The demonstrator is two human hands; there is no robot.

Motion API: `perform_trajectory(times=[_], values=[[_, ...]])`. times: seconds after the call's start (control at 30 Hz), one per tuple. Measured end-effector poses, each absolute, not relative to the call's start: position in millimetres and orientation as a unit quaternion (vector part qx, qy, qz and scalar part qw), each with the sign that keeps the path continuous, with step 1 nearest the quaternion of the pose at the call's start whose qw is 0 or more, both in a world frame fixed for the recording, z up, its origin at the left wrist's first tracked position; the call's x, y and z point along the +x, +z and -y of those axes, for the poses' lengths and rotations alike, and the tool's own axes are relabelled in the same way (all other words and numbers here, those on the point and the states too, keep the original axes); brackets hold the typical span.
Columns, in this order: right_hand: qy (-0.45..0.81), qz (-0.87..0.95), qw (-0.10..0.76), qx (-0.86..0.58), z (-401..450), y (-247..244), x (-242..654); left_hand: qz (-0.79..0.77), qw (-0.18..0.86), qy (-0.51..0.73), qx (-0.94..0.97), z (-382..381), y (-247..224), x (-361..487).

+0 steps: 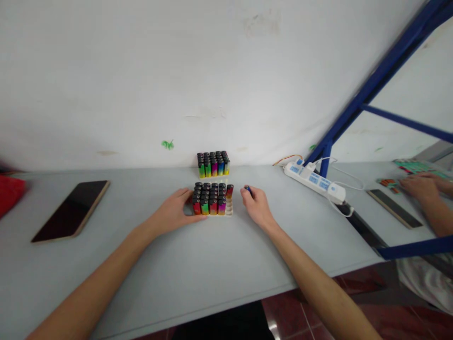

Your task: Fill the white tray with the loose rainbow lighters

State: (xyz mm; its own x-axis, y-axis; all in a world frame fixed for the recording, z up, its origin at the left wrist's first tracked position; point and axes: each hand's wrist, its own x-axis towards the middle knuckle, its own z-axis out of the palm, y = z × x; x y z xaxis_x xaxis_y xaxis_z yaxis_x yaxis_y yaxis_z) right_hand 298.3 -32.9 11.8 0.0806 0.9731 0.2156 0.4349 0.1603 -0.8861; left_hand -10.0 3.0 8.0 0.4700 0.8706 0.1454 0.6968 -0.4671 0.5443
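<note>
A white tray (229,208) on the table holds several rows of coloured lighters (208,200) with black tops. Its right-hand column has one red lighter (230,191) at the back, with bare slots in front of it. My left hand (177,208) grips the tray's left side, thumb along the front edge and fingers round the far side. Just right of the tray, my right hand (257,203) is closed on a blue lighter (248,190), whose upper end shows above the fingers. Behind stands a second group of lighters (213,166), also in a white tray, near the wall.
A dark flat phone-like slab (72,210) lies at left, near a red item (10,192). A white power strip (314,182) with cables sits at right by a blue metal frame (354,106). Beyond it are another person's hands (423,189) and a dark bar (394,208).
</note>
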Motion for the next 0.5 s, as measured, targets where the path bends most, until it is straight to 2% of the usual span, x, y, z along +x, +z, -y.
perform_trajectory(times=[0.27,0.5], values=[[0.275,0.638,0.448,-0.563,41.0,22.5,289.3,-0.469,0.220,0.201,0.831,-1.9,10.9,-8.5],[0.268,0.645,0.433,-0.570,40.7,11.9,287.3,-0.465,0.217,0.218,0.831,-2.8,8.9,-7.9]])
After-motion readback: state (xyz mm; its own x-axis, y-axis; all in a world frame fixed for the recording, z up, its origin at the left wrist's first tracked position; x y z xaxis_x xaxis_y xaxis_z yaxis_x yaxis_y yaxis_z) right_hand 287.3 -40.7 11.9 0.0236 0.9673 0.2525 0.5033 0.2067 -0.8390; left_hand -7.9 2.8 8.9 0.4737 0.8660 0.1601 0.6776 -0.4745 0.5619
